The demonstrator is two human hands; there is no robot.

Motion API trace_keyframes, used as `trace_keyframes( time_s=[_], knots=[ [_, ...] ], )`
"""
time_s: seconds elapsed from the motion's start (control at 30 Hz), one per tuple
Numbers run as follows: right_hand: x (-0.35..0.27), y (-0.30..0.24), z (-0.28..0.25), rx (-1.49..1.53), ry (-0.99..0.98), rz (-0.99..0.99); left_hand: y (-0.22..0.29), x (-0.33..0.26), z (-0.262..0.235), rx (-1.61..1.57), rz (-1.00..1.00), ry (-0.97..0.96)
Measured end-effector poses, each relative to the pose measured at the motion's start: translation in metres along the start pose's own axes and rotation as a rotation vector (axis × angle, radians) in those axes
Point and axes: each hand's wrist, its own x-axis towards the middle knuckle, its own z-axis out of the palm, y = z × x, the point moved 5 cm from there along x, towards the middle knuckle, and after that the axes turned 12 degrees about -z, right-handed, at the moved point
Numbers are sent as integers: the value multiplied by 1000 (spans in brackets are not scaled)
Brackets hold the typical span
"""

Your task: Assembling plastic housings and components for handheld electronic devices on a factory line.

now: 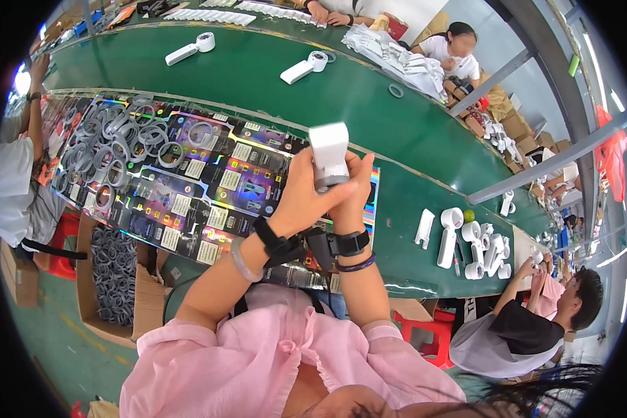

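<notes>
Between my two hands, over the near edge of the green belt, is a white handheld fan (329,145) with a grey band at its lower end. My left hand (301,189) is closed around its left side. On the other side, my right hand (352,194) grips the lower end, its fingers partly hidden. Beneath and left of my hands lie dark, colourful printed sheets (167,191). A heap of grey rings (115,143) rests on their left part.
On the green belt (258,90) lie two white fans (200,43) (304,67) and a loose grey ring (396,90). Several white fans (451,237) lie to my right. A carton (143,306) of grey rings stands low left. Co-workers sit right (515,327), left and across.
</notes>
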Motion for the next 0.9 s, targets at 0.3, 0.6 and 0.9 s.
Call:
trace_keyframes(
  time_s=[0.3, 0.6, 0.9],
  knots=[
    [-18, -37, 44, -759, -210, -855, -4, 17, -10, -276, -43, 299],
    [4, -7, 35, -861, -185, -754, -29, 36, -17, -286, -102, 378],
    [-1, -12, 27, -663, -141, -558, -36, 17, -20, -189, -70, 111]
  ],
)
